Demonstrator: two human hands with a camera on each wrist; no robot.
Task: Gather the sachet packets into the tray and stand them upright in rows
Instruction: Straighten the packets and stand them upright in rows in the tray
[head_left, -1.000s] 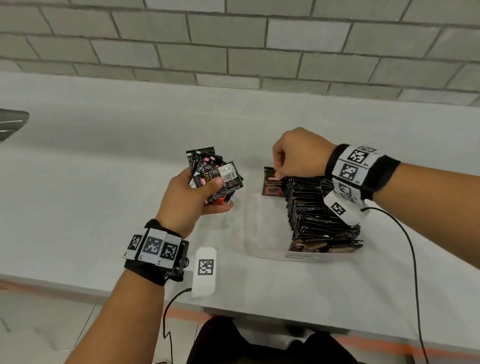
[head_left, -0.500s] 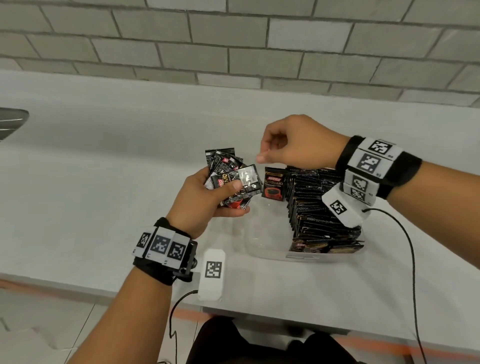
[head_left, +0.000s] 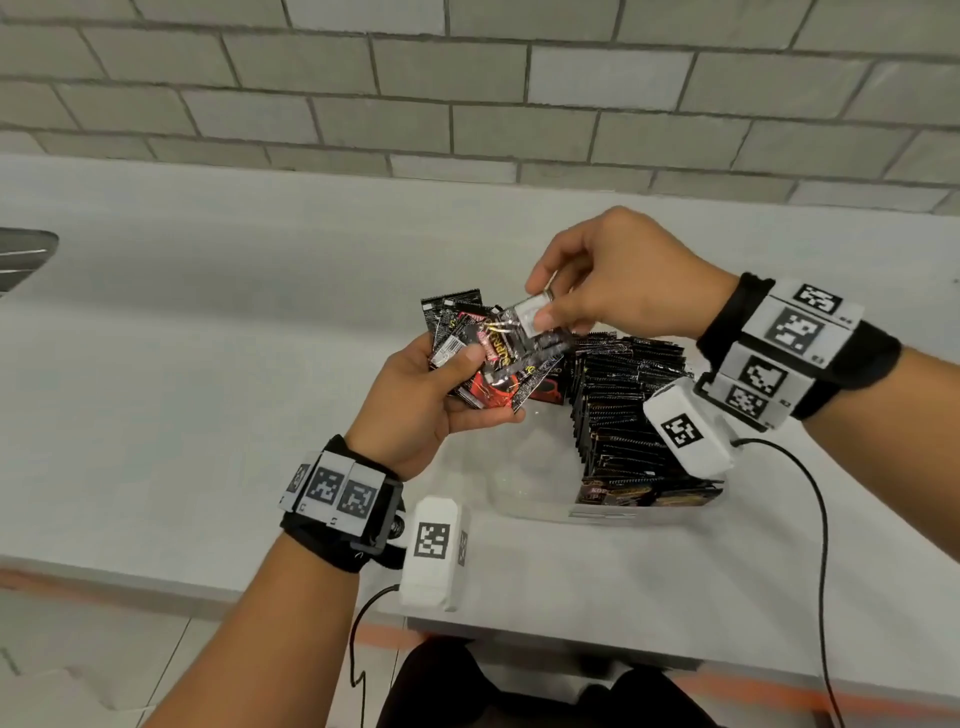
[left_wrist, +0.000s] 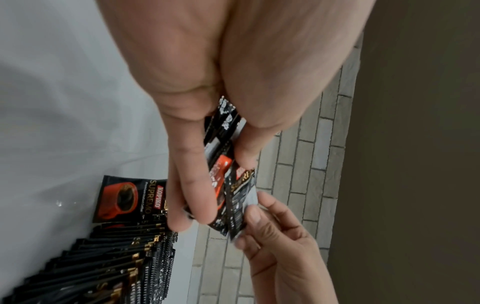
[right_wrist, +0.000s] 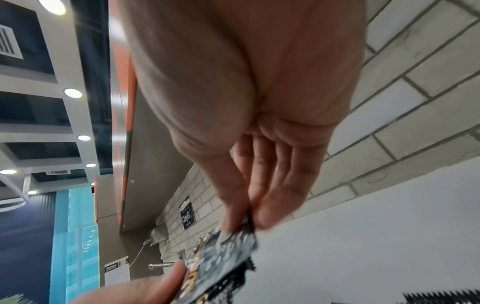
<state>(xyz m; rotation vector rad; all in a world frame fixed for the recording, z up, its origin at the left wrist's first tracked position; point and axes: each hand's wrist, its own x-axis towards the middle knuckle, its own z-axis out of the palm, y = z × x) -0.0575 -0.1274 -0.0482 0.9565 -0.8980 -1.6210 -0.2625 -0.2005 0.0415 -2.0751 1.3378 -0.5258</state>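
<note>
The top sachet lay on a fanned bundle of sachets held above the table, just left of the tray. Its long axis ran diagonally, the silver end pointing up and right toward the right hand. That hand pinched the silver end between thumb and forefinger, the other fingers loosely curled (the right wrist view showed the fingertips closed on the sachet's edge). The left hand gripped the bundle, thumb pressed across its face and fingers curled behind. Inside the clear tray, a row of sachets stood on edge along the right side, leaning slightly, with one front sachet facing the left hand.
</note>
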